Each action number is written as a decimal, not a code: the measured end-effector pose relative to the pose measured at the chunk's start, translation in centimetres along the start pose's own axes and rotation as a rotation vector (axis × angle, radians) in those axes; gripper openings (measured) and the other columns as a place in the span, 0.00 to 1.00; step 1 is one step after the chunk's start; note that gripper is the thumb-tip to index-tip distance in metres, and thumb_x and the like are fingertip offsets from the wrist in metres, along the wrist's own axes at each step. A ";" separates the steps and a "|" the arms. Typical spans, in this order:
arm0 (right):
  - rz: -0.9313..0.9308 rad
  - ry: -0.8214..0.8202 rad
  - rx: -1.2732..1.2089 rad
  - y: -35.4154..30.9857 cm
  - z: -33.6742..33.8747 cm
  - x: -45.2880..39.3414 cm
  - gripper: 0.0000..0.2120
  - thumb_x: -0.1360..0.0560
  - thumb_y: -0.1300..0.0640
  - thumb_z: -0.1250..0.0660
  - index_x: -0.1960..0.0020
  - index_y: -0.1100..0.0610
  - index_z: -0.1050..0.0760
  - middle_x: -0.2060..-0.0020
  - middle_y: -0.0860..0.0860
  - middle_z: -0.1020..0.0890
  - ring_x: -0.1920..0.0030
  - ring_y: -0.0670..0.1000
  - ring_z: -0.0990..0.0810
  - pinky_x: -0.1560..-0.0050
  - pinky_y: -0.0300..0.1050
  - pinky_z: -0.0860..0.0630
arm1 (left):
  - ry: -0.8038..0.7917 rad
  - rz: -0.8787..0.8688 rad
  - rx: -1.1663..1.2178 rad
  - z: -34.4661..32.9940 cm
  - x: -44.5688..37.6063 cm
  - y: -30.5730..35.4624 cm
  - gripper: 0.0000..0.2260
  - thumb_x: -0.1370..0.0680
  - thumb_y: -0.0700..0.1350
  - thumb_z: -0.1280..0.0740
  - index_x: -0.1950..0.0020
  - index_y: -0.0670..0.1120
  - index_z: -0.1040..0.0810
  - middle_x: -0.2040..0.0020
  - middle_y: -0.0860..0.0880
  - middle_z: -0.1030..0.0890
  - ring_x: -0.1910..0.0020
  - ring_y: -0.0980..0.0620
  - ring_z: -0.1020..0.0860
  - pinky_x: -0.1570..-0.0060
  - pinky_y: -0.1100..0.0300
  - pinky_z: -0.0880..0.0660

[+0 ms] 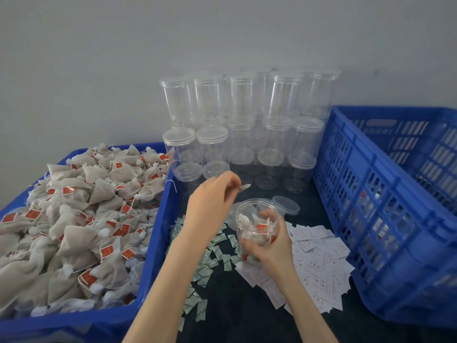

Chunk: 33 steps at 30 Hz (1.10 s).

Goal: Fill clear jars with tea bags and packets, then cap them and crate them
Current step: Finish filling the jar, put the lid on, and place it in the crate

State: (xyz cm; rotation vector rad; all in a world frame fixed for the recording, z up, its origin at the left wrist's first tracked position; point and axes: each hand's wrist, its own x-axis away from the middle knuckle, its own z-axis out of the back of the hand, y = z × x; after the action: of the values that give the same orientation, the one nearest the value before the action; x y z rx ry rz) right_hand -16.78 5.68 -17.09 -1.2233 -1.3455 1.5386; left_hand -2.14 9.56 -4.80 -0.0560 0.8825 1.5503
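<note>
Clear jar in right hand fingers; left hand fingers pinching packet.

Stacked capped jars wall off the back. A bin and crate flank the sides. Only the near edge stands open.
</note>
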 end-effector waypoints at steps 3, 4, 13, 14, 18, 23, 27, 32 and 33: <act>-0.007 0.016 -0.025 -0.7 0.5 0.1 0.35 0.45 0.51 0.17 0.43 0.36 0.27 0.46 0.39 0.20 0.50 0.41 0.17 0.55 0.38 0.19 | -0.255 -0.090 -0.046 0.1 -0.5 1.8 0.04 0.23 0.48 0.33 0.51 0.57 0.21 0.55 0.55 0.21 0.55 0.54 0.23 0.54 0.58 0.26; -0.014 0.016 -0.031 -0.9 0.7 0.1 0.35 0.45 0.53 0.16 0.44 0.35 0.27 0.47 0.39 0.19 0.50 0.42 0.17 0.55 0.40 0.18 | -0.339 -0.094 -0.109 -0.3 -0.8 2.2 0.04 0.22 0.49 0.33 0.50 0.58 0.20 0.53 0.54 0.22 0.53 0.54 0.24 0.54 0.59 0.28; 0.024 0.057 -0.068 -2.0 3.7 0.3 0.34 0.41 0.58 0.17 0.43 0.36 0.28 0.45 0.38 0.20 0.51 0.44 0.16 0.62 0.39 0.19 | -0.194 -0.060 0.308 -3.4 -1.7 1.3 0.06 0.22 0.43 0.32 0.50 0.51 0.16 0.57 0.61 0.19 0.54 0.63 0.22 0.52 0.71 0.27; 0.040 0.066 -0.065 -2.1 4.1 0.3 0.34 0.39 0.60 0.17 0.42 0.38 0.28 0.47 0.36 0.20 0.52 0.42 0.16 0.64 0.38 0.20 | -0.092 0.043 0.389 -4.3 -1.7 0.7 0.06 0.22 0.42 0.33 0.51 0.51 0.16 0.58 0.62 0.19 0.55 0.64 0.21 0.52 0.71 0.26; 0.082 0.104 -0.044 -2.5 5.4 0.0 0.35 0.38 0.67 0.19 0.38 0.47 0.28 0.46 0.37 0.19 0.50 0.37 0.18 0.58 0.31 0.21 | -0.299 0.222 0.137 -9.3 -0.5 -1.4 0.05 0.23 0.42 0.32 0.49 0.47 0.17 0.55 0.52 0.17 0.55 0.53 0.19 0.52 0.61 0.23; 0.101 0.131 -0.026 -2.5 6.4 -0.4 0.37 0.38 0.65 0.18 0.36 0.48 0.29 0.45 0.35 0.19 0.45 0.41 0.18 0.51 0.36 0.21 | -0.684 0.106 -0.094 -14.5 2.5 -1.0 0.04 0.27 0.46 0.32 0.61 0.49 0.24 0.61 0.52 0.22 0.59 0.48 0.22 0.63 0.58 0.29; 0.101 0.134 -0.028 -2.4 6.6 -0.4 0.36 0.38 0.66 0.18 0.37 0.47 0.28 0.45 0.35 0.20 0.45 0.41 0.18 0.51 0.34 0.21 | -0.595 0.073 -0.136 -15.7 3.1 -0.7 0.04 0.29 0.47 0.31 0.58 0.48 0.24 0.60 0.51 0.22 0.63 0.51 0.26 0.66 0.59 0.33; 0.092 0.133 -0.036 -2.3 6.8 -0.4 0.36 0.39 0.65 0.18 0.37 0.46 0.28 0.46 0.36 0.20 0.46 0.41 0.19 0.52 0.34 0.21 | -0.566 0.111 -0.157 -15.3 2.6 -1.0 0.12 0.27 0.43 0.35 0.69 0.48 0.35 0.69 0.55 0.29 0.72 0.54 0.32 0.74 0.61 0.40; 0.090 0.132 -0.036 -2.3 6.8 -0.4 0.36 0.39 0.64 0.17 0.38 0.46 0.28 0.45 0.37 0.20 0.46 0.40 0.18 0.52 0.34 0.21 | -0.553 0.139 -0.117 -15.4 2.6 -1.0 0.14 0.28 0.43 0.34 0.71 0.50 0.36 0.71 0.55 0.30 0.73 0.57 0.33 0.75 0.61 0.41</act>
State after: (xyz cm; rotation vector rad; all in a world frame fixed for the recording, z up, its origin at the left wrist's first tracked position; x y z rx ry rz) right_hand -23.34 3.84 -14.75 -1.3999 -1.2529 1.4730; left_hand -8.73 3.15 -17.43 0.3425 0.3632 1.6291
